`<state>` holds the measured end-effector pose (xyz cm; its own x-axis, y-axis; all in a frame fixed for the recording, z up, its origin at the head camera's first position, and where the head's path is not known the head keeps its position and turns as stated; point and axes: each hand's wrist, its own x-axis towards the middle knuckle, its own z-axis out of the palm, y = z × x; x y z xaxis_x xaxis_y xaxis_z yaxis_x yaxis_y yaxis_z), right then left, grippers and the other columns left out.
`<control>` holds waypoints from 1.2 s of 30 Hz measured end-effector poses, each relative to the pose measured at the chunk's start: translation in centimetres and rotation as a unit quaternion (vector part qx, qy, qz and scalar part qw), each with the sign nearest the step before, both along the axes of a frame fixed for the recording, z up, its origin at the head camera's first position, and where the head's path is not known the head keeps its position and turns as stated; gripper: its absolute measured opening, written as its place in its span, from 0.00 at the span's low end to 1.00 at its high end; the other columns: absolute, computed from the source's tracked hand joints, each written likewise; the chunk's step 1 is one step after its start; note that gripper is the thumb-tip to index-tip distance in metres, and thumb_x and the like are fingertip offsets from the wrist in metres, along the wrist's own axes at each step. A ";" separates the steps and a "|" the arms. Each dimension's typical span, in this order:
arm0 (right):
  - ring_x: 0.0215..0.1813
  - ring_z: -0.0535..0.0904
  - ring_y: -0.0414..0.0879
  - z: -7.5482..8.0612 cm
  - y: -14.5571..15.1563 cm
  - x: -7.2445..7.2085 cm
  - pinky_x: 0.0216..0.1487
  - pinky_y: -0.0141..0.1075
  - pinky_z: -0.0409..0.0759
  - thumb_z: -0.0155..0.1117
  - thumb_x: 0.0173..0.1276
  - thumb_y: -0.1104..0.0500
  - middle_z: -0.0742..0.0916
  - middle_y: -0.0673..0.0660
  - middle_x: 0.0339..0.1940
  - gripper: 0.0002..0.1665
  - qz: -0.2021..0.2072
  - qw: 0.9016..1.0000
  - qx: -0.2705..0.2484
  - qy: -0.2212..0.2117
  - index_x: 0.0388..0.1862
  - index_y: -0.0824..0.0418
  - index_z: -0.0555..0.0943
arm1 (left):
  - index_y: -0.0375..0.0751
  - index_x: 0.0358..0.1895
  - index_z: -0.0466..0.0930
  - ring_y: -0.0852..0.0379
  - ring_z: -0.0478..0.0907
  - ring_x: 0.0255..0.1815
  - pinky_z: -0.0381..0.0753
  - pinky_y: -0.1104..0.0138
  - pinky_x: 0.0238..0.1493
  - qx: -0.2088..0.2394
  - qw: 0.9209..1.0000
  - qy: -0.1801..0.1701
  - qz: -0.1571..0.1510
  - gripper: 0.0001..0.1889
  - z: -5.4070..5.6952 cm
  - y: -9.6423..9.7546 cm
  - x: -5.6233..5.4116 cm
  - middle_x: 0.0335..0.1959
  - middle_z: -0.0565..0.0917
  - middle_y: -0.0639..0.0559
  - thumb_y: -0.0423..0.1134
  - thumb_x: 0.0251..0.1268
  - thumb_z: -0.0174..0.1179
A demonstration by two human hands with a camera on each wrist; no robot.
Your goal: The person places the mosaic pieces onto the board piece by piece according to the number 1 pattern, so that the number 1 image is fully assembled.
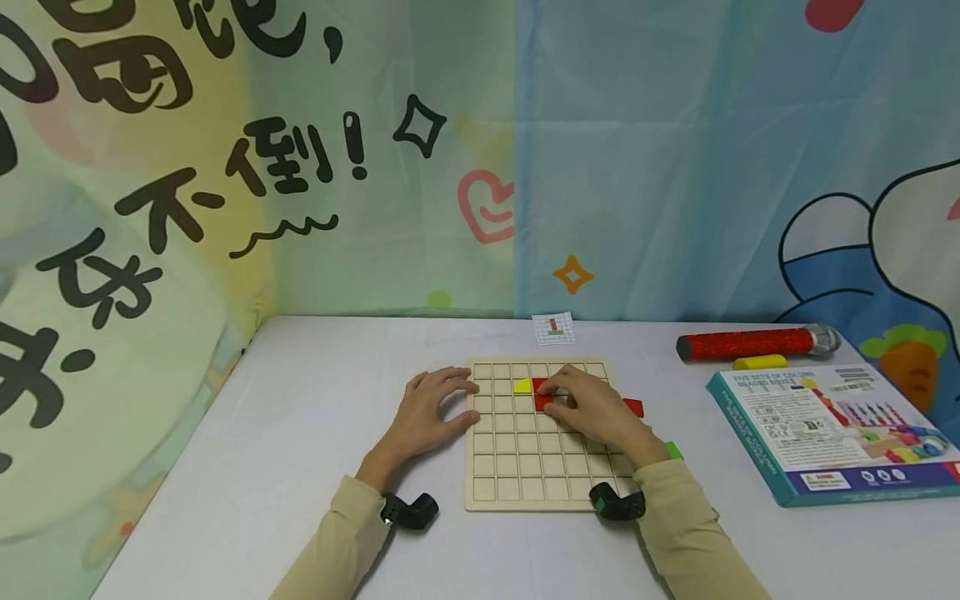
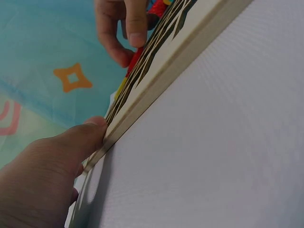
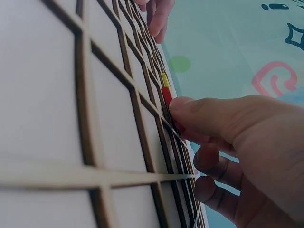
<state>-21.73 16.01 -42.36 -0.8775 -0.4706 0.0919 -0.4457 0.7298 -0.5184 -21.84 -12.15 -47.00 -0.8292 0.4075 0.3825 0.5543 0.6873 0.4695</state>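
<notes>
A wooden grid board (image 1: 498, 467) lies flat on the white table, with a yellow rounded piece (image 1: 522, 386) and red pieces (image 1: 540, 403) in its upper cells. At the board's left edge my left hand (image 1: 427, 421) rests, fingers and thumb spread apart and their tips against the frame. The left wrist view shows its thumb (image 2: 90, 130) on the wooden edge. My right hand (image 1: 592, 408) reaches over the board from the right. Its thumb and forefinger pinch a red piece (image 3: 166, 95) down at the grid, beside the yellow one, and partly hide it.
More pieces, red (image 1: 633, 407) and green (image 1: 674, 451), lie off the board's right side. A small pattern card (image 1: 553, 328) sits at the table's back edge. To the right are a boxed set (image 1: 795, 425), a yellow cylinder (image 1: 760, 362) and a red microphone-like object (image 1: 750, 343).
</notes>
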 end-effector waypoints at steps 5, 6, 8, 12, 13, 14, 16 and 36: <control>0.29 0.69 0.39 0.0 0.0 0.1 0.32 0.32 0.69 0.64 0.64 0.57 0.81 0.51 0.46 0.13 0.000 1.000 0.000 0.005 0.47 0.57 0.81 | 0.54 0.51 0.79 0.50 0.68 0.67 0.56 0.43 0.67 -0.003 1.000 -0.006 0.002 0.19 0.0 0.0 0.0 0.63 0.75 0.52 0.54 0.57 0.63; 0.29 0.69 0.39 0.0 0.0 0.1 0.32 0.31 0.69 0.64 0.64 0.57 0.81 0.51 0.46 0.13 0.000 1.000 0.000 0.005 0.47 0.56 0.81 | 0.54 0.51 0.79 0.50 0.68 0.67 0.56 0.43 0.67 -0.003 1.000 -0.007 0.002 0.19 0.0 0.0 0.0 0.63 0.75 0.52 0.54 0.57 0.63; 0.29 0.69 0.39 -0.1 0.0 0.0 0.32 0.31 0.69 0.64 0.64 0.57 0.81 0.50 0.47 0.12 0.000 1.000 0.001 0.004 0.47 0.56 0.81 | 0.54 0.51 0.79 0.51 0.68 0.67 0.56 0.44 0.67 -0.004 1.000 -0.010 0.004 0.19 0.0 0.0 0.0 0.63 0.75 0.52 0.55 0.57 0.63; 0.30 0.70 0.39 -0.2 -0.1 0.0 0.32 0.31 0.69 0.64 0.65 0.56 0.81 0.49 0.48 0.12 0.000 1.000 0.006 0.005 0.46 0.55 0.81 | 0.54 0.51 0.79 0.51 0.68 0.67 0.56 0.43 0.67 -0.002 1.000 -0.010 0.003 0.19 0.1 0.0 0.0 0.63 0.75 0.52 0.55 0.57 0.63; 0.30 0.70 0.39 -0.2 -0.1 0.0 0.32 0.32 0.69 0.64 0.65 0.56 0.81 0.49 0.48 0.12 0.000 1.000 0.007 0.005 0.46 0.54 0.81 | 0.54 0.51 0.79 0.50 0.68 0.67 0.56 0.43 0.67 -0.001 1.000 -0.008 0.002 0.19 0.1 0.0 0.1 0.63 0.75 0.52 0.54 0.57 0.63; 0.30 0.70 0.39 -0.2 -0.1 0.0 0.32 0.32 0.69 0.64 0.65 0.56 0.81 0.49 0.48 0.12 -0.001 1.000 0.008 0.005 0.46 0.54 0.82 | 0.54 0.51 0.79 0.50 0.68 0.67 0.56 0.43 0.67 0.000 1.000 -0.007 0.002 0.19 0.1 0.0 0.1 0.63 0.75 0.52 0.54 0.57 0.63; 0.30 0.70 0.39 -0.2 -0.1 0.1 0.32 0.32 0.69 0.65 0.64 0.56 0.81 0.49 0.47 0.12 -0.002 1.000 0.008 0.005 0.46 0.54 0.82 | 0.53 0.51 0.79 0.50 0.68 0.67 0.56 0.42 0.66 0.001 1.000 -0.004 0.001 0.19 0.0 0.0 0.1 0.62 0.75 0.51 0.54 0.57 0.63; 0.31 0.72 0.42 0.5 2.8 -0.6 0.31 0.32 0.73 0.60 0.68 0.58 0.83 0.53 0.41 0.13 -0.013 0.998 -0.041 -0.048 0.49 0.59 0.80 | 0.53 0.51 0.79 0.50 0.68 0.67 0.56 0.43 0.67 -0.007 1.000 -0.012 0.004 0.20 0.2 0.1 0.1 0.63 0.75 0.51 0.54 0.57 0.63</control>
